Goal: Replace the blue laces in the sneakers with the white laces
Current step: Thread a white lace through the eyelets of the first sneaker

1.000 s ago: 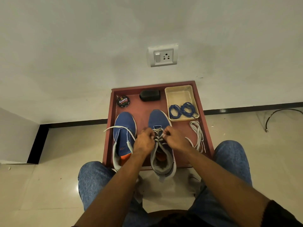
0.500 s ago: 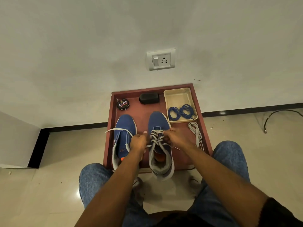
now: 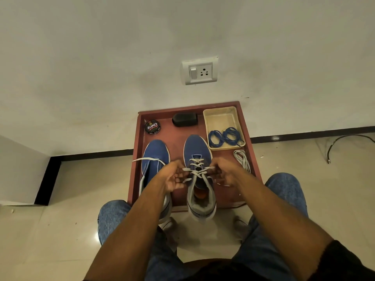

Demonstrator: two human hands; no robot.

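Two blue sneakers stand on a reddish-brown table (image 3: 176, 136). The right sneaker (image 3: 195, 147) carries a white lace (image 3: 196, 165) crossed through its eyelets. My left hand (image 3: 175, 177) pinches the lace's left end beside the shoe. My right hand (image 3: 222, 173) pinches the other end on the shoe's right side. The left sneaker (image 3: 155, 153) has a loose white lace (image 3: 147, 159) lying across it; my left forearm hides its heel. Two coiled blue laces (image 3: 224, 136) lie in a cream tray (image 3: 221, 115). A spare white lace (image 3: 242, 160) lies bunched near the table's right edge.
A round shoe-polish tin (image 3: 152, 127) and a black oblong case (image 3: 185, 119) sit at the table's back. The table stands against a wall with a power socket (image 3: 199, 71). A black cable (image 3: 345, 141) lies on the tiled floor at right. My jeans-clad knees flank the table's front.
My hands moved apart from the middle of the right sneaker to its two sides, drawing the white lace ends outward. The camera view shifted slightly.
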